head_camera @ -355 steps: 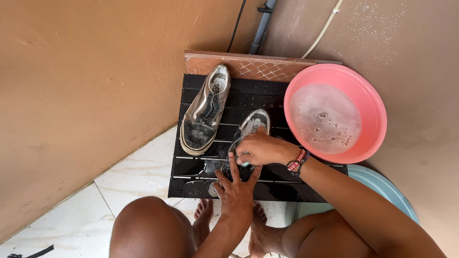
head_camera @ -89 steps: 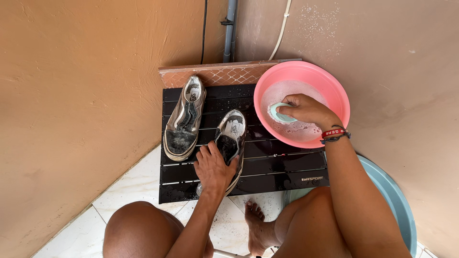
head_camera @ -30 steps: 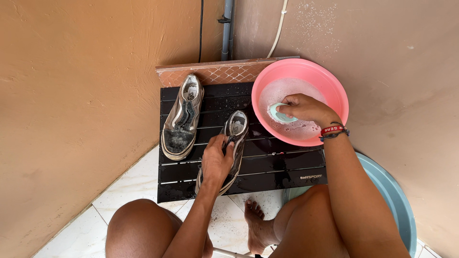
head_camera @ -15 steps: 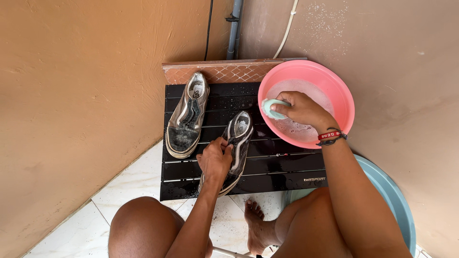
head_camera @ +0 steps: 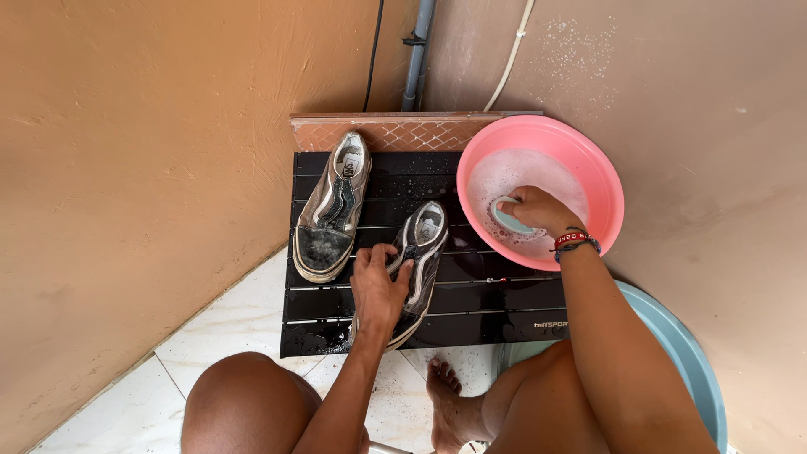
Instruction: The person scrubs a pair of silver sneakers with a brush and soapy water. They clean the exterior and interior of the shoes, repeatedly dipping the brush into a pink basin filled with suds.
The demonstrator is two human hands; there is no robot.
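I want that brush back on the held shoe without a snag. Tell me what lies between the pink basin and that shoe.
Nothing visible. The right hand holds a pale blue brush in the pink plastic basin. Only bare wet black slatted mat separates it from the worn grey canvas shoe under the left hand.

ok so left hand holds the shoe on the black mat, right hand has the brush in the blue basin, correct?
Not quite: the basin is wrong. In the head view the right hand has the brush in the pink basin, in soapy water. The blue basin sits lower right, by the person's leg. The rest stands: the left hand holds the shoe on the black mat.
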